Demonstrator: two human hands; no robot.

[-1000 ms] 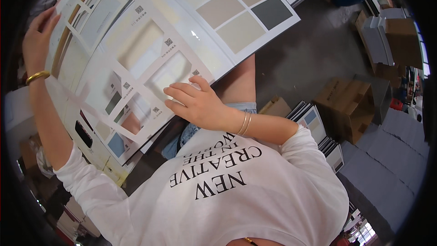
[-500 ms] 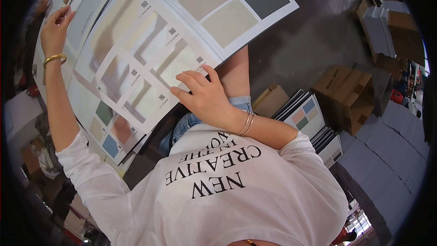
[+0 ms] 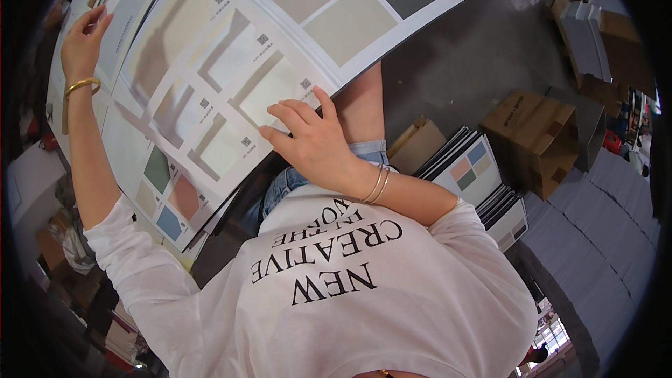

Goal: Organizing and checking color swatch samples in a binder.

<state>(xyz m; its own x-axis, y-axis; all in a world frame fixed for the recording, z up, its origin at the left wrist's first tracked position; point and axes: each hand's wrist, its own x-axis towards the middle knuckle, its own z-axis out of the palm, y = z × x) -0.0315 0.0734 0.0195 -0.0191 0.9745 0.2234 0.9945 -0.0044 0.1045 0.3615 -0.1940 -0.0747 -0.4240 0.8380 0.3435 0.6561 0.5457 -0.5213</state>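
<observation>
A large sample book (image 3: 343, 24) lies open in front of me, with beige, grey and dark green colour blocks on its right page. Over its left side spreads a white page with cut-out windows (image 3: 231, 105), partly raised and casting shadows on the sheet below. My left hand (image 3: 82, 45) is closed in a pinch at the page's far left edge; the exact grip is small in view. My right hand (image 3: 308, 136) rests on the page's near right part with its fingers spread. Under the left side, a sheet with green, pink and blue blocks (image 3: 168, 192) shows.
An open cardboard box (image 3: 528, 133) stands on the floor at right. Between it and my right arm are stacked sample boards (image 3: 469, 171). Grey wrapped stacks (image 3: 595, 238) fill the far right. More boards and a carton (image 3: 626, 45) stand at upper right.
The cut-out page has settled lower and flatter over the sheet beneath, its windows shifting a little. Both hands stay at nearly the same places.
</observation>
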